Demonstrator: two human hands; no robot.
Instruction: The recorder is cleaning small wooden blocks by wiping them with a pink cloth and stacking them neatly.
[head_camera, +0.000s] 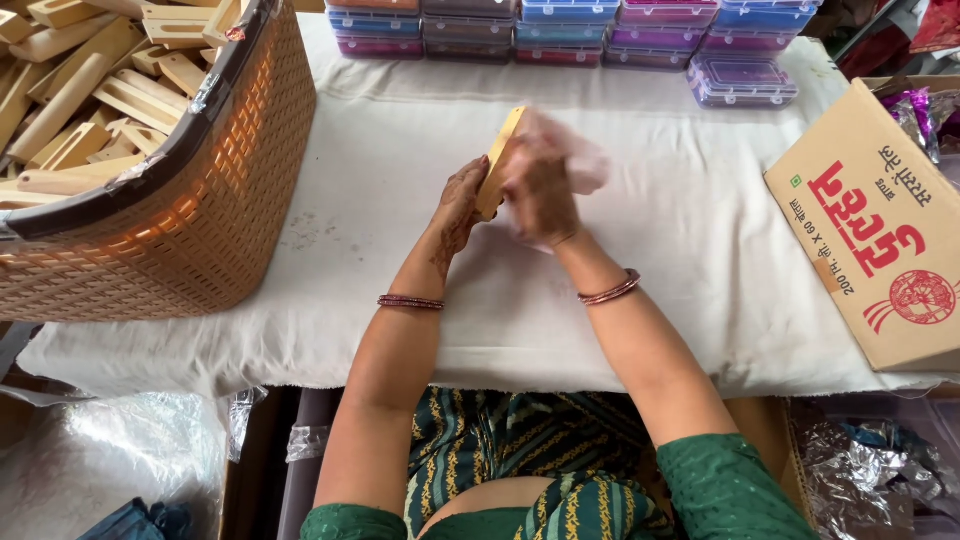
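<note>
While a big brown woven basket (215, 215) sits at the far left of the surface (400, 300), heaped with pale wooden pieces (80, 95) of much the same shape, I work near the middle of the white cloth that covers it. My left hand (458, 212) is closed around a flat wooden piece (497, 165), gripping it by the lower end so that it stands nearly upright, tilted a little to the right, above the cloth and not touching it. My right hand (540, 190) is just beside it, pressed against the wooden piece's right face and bunched around a thin pinkish cloth (580, 160); that hand is blurred, so I cannot tell exactly how the fingers lie. The two hands are close together, meeting at the piece. I have bangles on both wrists, and my green sleeves show at the bottom edge. Along the back edge of the surface, from the centre to the right, stand stacks of small clear plastic boxes (560, 30) with blue, purple and pink contents, and one more such box (742, 82) lies on its own just in front of them. At the far right an open cardboard carton (870, 220) with red printing rests on the surface's corner, well apart from my hands.
</note>
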